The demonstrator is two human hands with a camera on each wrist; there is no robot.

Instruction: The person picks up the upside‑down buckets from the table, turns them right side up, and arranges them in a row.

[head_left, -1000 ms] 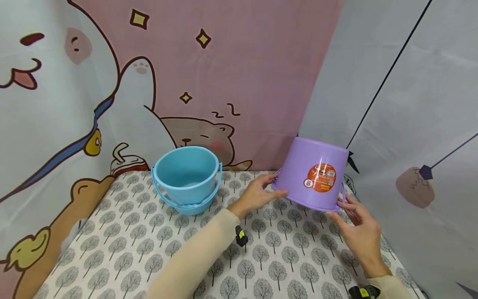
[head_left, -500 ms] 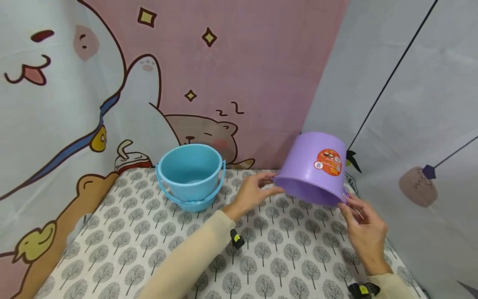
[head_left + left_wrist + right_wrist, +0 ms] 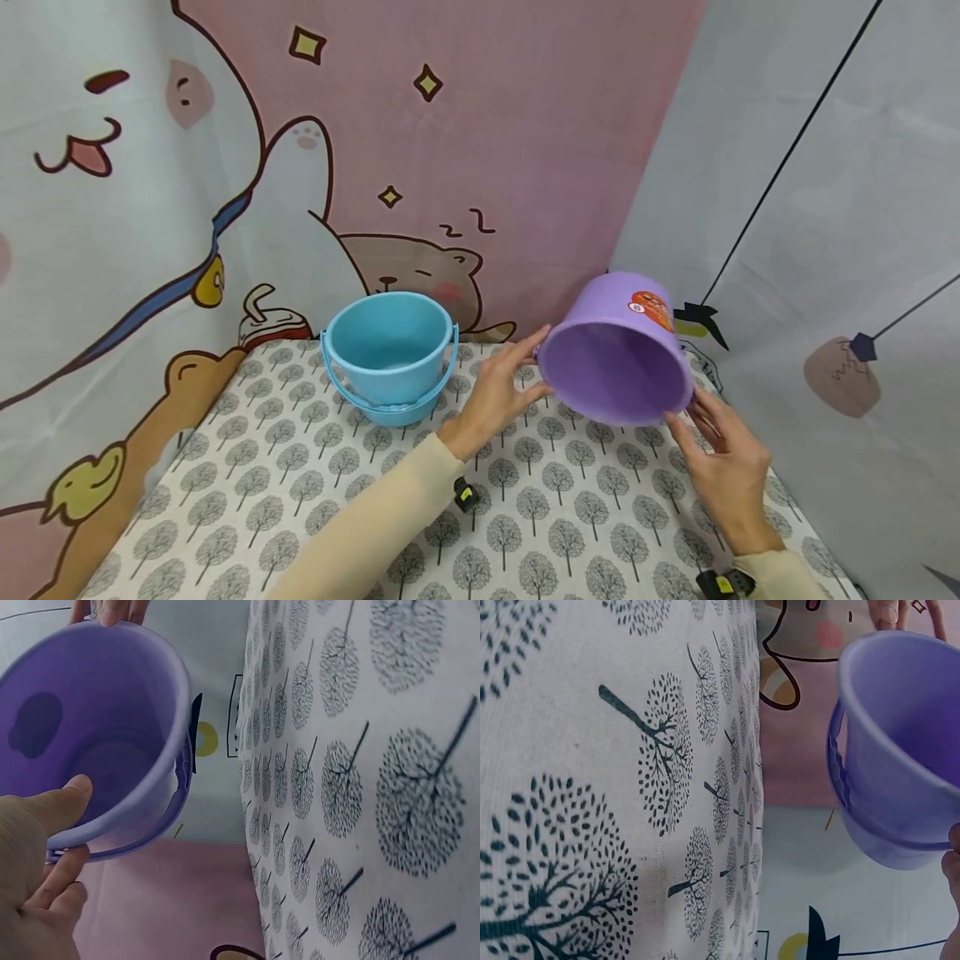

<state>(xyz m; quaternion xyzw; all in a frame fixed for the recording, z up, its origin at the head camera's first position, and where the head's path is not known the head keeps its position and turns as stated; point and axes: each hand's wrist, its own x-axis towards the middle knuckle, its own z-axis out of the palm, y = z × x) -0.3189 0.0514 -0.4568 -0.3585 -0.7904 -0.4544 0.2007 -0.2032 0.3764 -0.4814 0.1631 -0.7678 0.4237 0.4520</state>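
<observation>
A purple bucket (image 3: 615, 367) is held tilted on its side above the table, its mouth turned toward me. My left hand (image 3: 491, 392) pinches the rim at its left side; in the left wrist view the thumb (image 3: 71, 796) lies inside the rim and the fingers outside. At the rim's right side, my right hand (image 3: 723, 475) grips it between thumb and fingers. The bucket's handle (image 3: 834, 754) hangs along the outer wall in the right wrist view. A red-orange label (image 3: 651, 310) shows on the upper outer wall.
A light blue bucket (image 3: 386, 375) stands upright at the back left of the table, its handle lowered in front. The table wears a white cloth (image 3: 525, 508) printed with grey trees. Cartoon-printed curtains (image 3: 510, 125) rise behind and on both sides.
The purple bucket has turned from nearly upside down to lying on its side, so its inside now faces me. Both hands have kept their hold on the rim.
</observation>
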